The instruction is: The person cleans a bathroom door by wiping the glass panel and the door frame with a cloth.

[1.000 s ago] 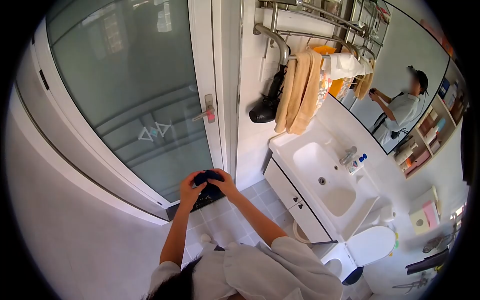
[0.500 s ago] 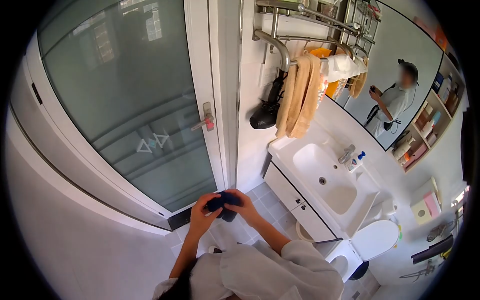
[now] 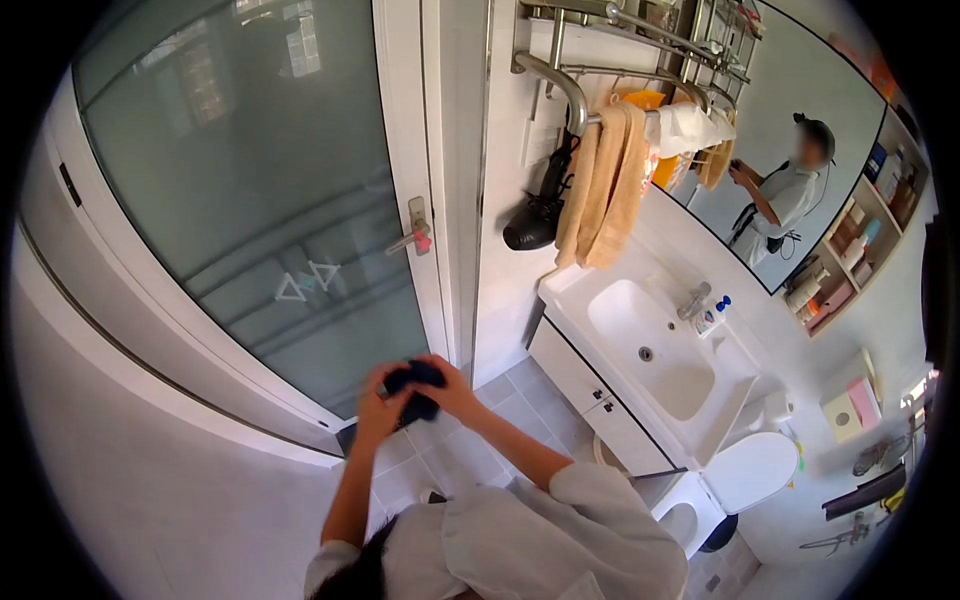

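A small bunched piece of dark navy cloth [image 3: 420,406] is held between my two hands, in front of my body and above the tiled floor. My left hand [image 3: 377,408] grips its left side with curled fingers. On the other side, my right hand [image 3: 449,386] closes around the cloth's right edge. Part of the cloth hangs below the fingers. Its exact kind cannot be made out, and the fingertips are partly hidden and slightly blurred.
A frosted glass door [image 3: 250,200] with a handle [image 3: 412,236] stands ahead. To the right are a white sink [image 3: 620,325], a soap bottle [image 3: 708,320], a toilet [image 3: 755,475] and a mirror [image 3: 775,120]. Tan towels [image 3: 603,190] and a black hair dryer [image 3: 535,222] hang from a metal rack [image 3: 570,85].
Both hands have moved up and a little left with the navy cloth, toward the door. They hold it slightly farther from my body.
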Action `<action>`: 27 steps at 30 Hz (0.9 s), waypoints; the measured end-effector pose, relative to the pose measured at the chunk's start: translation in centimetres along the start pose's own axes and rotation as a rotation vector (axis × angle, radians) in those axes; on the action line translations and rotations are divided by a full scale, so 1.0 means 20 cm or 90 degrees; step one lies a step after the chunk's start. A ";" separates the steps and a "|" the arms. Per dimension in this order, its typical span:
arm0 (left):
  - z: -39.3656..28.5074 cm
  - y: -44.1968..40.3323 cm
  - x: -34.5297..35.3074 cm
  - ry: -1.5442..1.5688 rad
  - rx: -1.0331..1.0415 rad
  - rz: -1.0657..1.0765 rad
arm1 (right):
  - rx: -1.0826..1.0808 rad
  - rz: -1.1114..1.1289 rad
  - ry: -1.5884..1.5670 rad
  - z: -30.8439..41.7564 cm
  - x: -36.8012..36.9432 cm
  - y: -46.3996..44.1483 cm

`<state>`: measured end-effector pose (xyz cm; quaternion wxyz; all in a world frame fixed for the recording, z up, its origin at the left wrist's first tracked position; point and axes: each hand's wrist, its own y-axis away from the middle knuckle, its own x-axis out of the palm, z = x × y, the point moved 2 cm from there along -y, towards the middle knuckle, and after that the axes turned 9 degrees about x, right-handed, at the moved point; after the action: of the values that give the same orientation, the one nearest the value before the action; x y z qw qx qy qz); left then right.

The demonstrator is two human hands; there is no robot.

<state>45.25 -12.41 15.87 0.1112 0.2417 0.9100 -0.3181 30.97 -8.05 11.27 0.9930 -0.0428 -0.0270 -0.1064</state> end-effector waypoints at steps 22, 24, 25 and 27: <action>0.32 -0.33 -0.47 0.165 -0.154 -0.131 | 0.002 0.062 -0.144 0.08 0.41 -0.62; 0.25 -0.21 -0.39 0.121 -0.065 -0.107 | 0.022 0.085 -0.175 0.06 0.34 -0.42; 0.18 -0.14 -0.35 0.111 -0.069 -0.092 | 0.044 0.076 -0.177 0.08 0.30 -0.29; 0.13 0.03 -0.23 0.138 -0.059 -0.094 | 0.099 0.097 -0.199 0.02 0.20 -0.09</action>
<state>49.59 -15.22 15.17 -0.0006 0.2016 0.9457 -0.2551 34.51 -10.54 12.13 0.9823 0.0165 -0.1855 -0.0204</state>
